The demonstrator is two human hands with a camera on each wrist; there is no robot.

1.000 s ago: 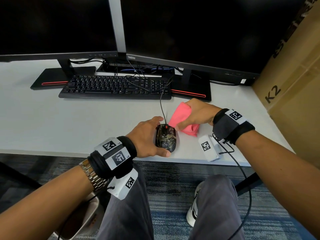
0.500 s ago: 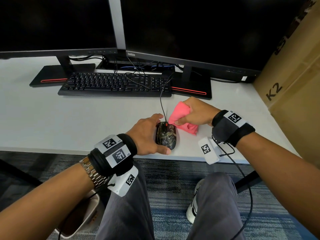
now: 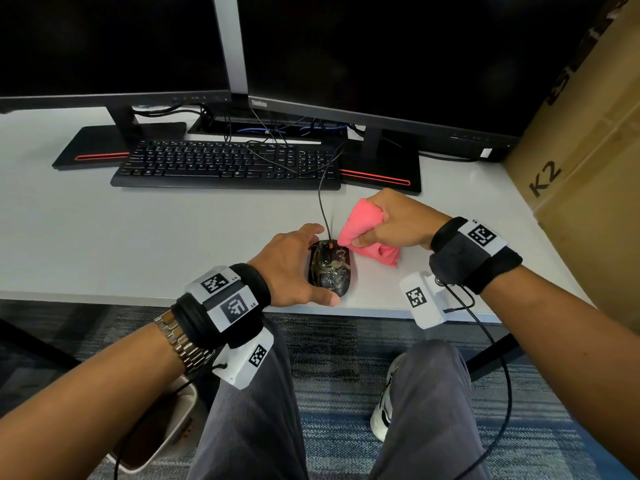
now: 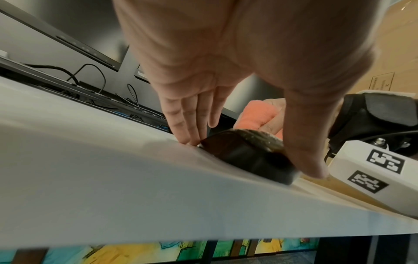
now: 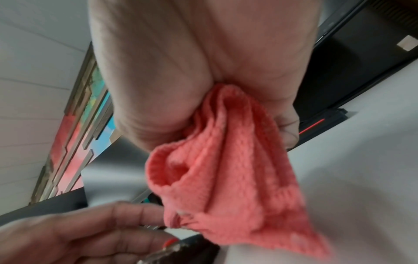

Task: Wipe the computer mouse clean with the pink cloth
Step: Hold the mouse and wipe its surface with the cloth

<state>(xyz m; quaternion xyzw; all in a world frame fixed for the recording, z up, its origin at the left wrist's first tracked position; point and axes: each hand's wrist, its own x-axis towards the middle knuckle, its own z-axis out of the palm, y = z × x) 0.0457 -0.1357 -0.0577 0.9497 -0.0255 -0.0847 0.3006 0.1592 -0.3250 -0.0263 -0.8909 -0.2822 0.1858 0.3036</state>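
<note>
A black computer mouse [image 3: 330,268] with smeared grime on its top and a red scroll wheel lies near the front edge of the white desk [image 3: 138,237]. My left hand [image 3: 294,268] holds it, fingers along its left side and thumb at its rear. In the left wrist view the fingers [image 4: 187,125] touch the side of the mouse [image 4: 246,155]. My right hand [image 3: 394,220] grips the bunched pink cloth [image 3: 363,226], whose lower corner touches the mouse's front right by the wheel. The right wrist view shows the cloth [image 5: 226,169] hanging from my fist.
A black keyboard [image 3: 225,164] and two dark monitors on stands sit behind the mouse. The mouse cable [image 3: 322,195] runs back over the keyboard. A cardboard box [image 3: 588,168] borders the desk's right side. A bin [image 3: 162,431] stands on the floor below.
My right hand has shifted the cloth slightly forward and left, bringing its corner to the mouse's front by the scroll wheel. The left hand has kept its hold.
</note>
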